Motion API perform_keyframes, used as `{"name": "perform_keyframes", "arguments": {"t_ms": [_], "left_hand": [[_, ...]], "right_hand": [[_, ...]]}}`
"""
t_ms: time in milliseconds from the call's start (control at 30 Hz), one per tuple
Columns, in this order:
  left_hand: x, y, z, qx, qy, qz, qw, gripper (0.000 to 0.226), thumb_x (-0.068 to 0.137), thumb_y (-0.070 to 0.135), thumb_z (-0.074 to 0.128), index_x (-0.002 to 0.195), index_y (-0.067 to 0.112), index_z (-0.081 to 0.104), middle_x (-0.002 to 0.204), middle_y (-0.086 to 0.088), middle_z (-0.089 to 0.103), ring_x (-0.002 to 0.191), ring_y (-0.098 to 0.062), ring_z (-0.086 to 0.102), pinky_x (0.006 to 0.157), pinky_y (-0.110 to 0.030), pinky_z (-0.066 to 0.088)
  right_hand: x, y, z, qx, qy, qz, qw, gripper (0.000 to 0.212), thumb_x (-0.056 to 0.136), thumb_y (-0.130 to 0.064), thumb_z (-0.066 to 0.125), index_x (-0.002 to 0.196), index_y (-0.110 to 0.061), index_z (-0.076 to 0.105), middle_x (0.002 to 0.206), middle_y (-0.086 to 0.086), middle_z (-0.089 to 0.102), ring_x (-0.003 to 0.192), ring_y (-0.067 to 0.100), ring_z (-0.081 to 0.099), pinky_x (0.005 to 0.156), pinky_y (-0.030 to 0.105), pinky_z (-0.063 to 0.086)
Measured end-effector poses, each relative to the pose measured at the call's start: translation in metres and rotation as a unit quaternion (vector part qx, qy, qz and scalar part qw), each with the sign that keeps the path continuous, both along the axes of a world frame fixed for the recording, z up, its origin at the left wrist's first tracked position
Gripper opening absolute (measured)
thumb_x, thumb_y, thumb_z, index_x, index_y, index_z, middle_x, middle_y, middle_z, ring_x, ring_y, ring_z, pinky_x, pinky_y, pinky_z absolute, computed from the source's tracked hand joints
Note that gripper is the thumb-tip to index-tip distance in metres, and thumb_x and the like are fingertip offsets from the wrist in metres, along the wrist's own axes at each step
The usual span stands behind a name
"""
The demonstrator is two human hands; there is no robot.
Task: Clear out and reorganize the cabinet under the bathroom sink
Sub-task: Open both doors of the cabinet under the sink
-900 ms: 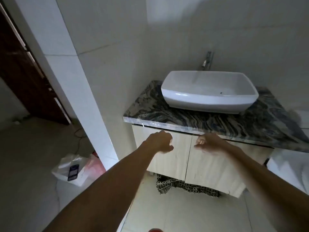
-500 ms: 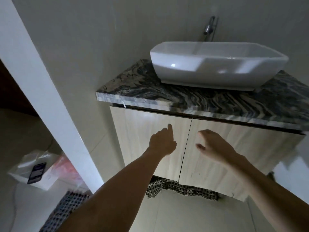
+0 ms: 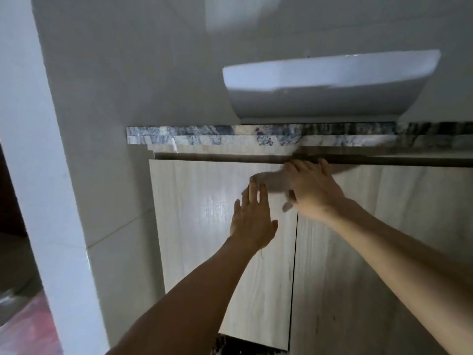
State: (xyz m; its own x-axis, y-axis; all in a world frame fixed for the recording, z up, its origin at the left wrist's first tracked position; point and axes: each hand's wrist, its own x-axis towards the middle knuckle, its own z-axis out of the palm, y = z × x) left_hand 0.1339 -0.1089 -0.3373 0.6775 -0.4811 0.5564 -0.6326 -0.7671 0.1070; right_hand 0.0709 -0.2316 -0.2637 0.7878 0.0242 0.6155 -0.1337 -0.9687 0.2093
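Note:
The cabinet under the sink has two pale wood-grain doors, both closed: the left door (image 3: 202,226) and the right door (image 3: 384,252). My left hand (image 3: 252,216) lies flat against the left door with straight fingers, near its inner edge. My right hand (image 3: 313,190) reaches up with spread fingers to the top of the seam between the doors, its fingertips at the dark gap (image 3: 230,158) under the counter. Whether they hook the door's top edge is unclear. The cabinet's inside is hidden.
A white basin (image 3: 327,88) sits on a dark veined marble counter (image 3: 204,135) just above my hands. A white tiled wall corner (image 3: 46,201) stands close on the left. A dark patterned cloth (image 3: 230,348) shows beneath the cabinet; something reddish (image 3: 28,326) lies at the lower left.
The view has dropped lower and much closer to the cabinet. Both hands moved forward and up: the left now lies flat on the left door, the right has reached the doors' top edge.

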Motion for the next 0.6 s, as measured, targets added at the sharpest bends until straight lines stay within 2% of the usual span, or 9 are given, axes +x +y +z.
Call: {"name": "perform_keyframes", "arguments": {"t_ms": [67,167,267,367,467,533,600], "left_hand": [[0.004,-0.002,0.000,-0.001,0.004,0.008,1.000,0.096,0.090,0.047,0.057,0.152,0.014,-0.009,0.159,-0.014,-0.018,0.149,-0.032,0.000,0.120,-0.047,0.015],[-0.001,-0.005,-0.008,0.000,0.039,0.024,0.999,0.103,0.089,0.051,0.056,0.149,0.011,-0.019,0.155,-0.014,-0.029,0.148,-0.032,-0.010,0.120,-0.049,0.008],[-0.009,-0.013,-0.021,-0.008,0.071,0.046,0.996,0.109,0.087,0.056,0.056,0.148,0.010,-0.022,0.153,-0.014,-0.034,0.147,-0.033,-0.014,0.119,-0.050,0.006],[-0.012,-0.020,-0.025,-0.033,0.096,0.052,0.994,0.111,0.085,0.059,0.055,0.148,0.010,-0.022,0.153,-0.014,-0.034,0.146,-0.034,-0.015,0.118,-0.052,0.004],[-0.017,-0.018,-0.020,-0.029,0.109,0.051,0.992,0.111,0.084,0.062,0.055,0.149,0.011,-0.021,0.154,-0.014,-0.032,0.146,-0.034,-0.015,0.117,-0.053,0.003],[-0.021,-0.014,-0.016,-0.020,0.118,0.051,0.992,0.113,0.084,0.062,0.056,0.149,0.010,-0.020,0.153,-0.015,-0.033,0.146,-0.035,-0.014,0.117,-0.054,0.004],[-0.027,-0.011,-0.011,-0.016,0.128,0.047,0.991,0.116,0.082,0.063,0.057,0.148,0.008,-0.020,0.153,-0.016,-0.033,0.146,-0.035,-0.014,0.117,-0.054,0.005]], "right_hand": [[0.008,0.004,0.009,0.016,0.027,-0.030,0.999,0.066,0.080,-0.033,0.071,0.136,-0.017,0.040,0.139,0.000,0.048,0.133,0.022,0.041,0.116,0.049,0.016],[0.017,0.010,0.020,-0.001,0.014,-0.036,0.999,0.033,0.093,-0.024,0.052,0.124,-0.015,0.050,0.126,0.002,0.057,0.122,0.023,0.050,0.111,0.051,0.021],[0.020,0.020,0.026,-0.012,0.010,-0.053,0.998,0.025,0.096,-0.018,0.040,0.115,-0.014,0.056,0.116,0.005,0.060,0.114,0.025,0.053,0.109,0.052,0.022],[0.025,0.026,0.028,0.001,0.014,-0.071,0.997,0.022,0.094,-0.013,0.045,0.112,-0.014,0.058,0.107,0.005,0.060,0.109,0.025,0.054,0.109,0.052,0.023],[0.027,0.027,0.032,0.017,0.023,-0.072,0.997,0.013,0.094,-0.016,0.051,0.104,-0.014,0.060,0.084,0.001,0.052,0.085,0.020,0.053,0.105,0.050,0.027],[0.026,0.027,0.038,0.017,0.048,-0.062,0.997,0.012,0.095,-0.018,0.052,0.104,-0.013,0.058,0.083,0.000,0.050,0.078,0.018,0.046,0.104,0.050,0.027],[0.019,0.026,0.043,0.012,0.078,-0.047,0.996,0.014,0.094,-0.020,0.054,0.105,-0.013,0.057,0.084,0.000,0.051,0.079,0.019,0.049,0.103,0.050,0.027]]}}
